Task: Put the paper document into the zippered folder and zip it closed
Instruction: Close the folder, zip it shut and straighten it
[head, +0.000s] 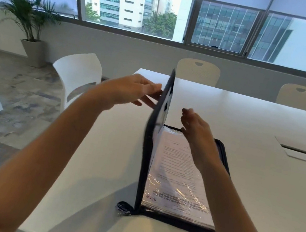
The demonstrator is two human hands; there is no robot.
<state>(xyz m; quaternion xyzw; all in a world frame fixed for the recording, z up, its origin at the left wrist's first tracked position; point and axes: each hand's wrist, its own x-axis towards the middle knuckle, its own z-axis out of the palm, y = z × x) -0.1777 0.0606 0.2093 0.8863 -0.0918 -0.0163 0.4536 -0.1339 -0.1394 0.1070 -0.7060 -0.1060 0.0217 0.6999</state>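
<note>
A black zippered folder (176,223) lies open on the white table (260,175). Its left cover (151,136) stands nearly upright. The paper document (174,173) lies flat inside the right half, under clear plastic. My left hand (132,91) holds the upright cover near its top edge, fingers against its outer face. Above the far end of the document hovers my right hand (195,127), fingers apart and holding nothing. The zipper pull (123,210) hangs at the folder's near left corner.
A white chair (77,78) stands at the table's left side. Two beige chairs (197,71) (302,98) sit behind the far edge. A cable slot (305,153) is set into the table at right. A potted plant (29,12) stands far left.
</note>
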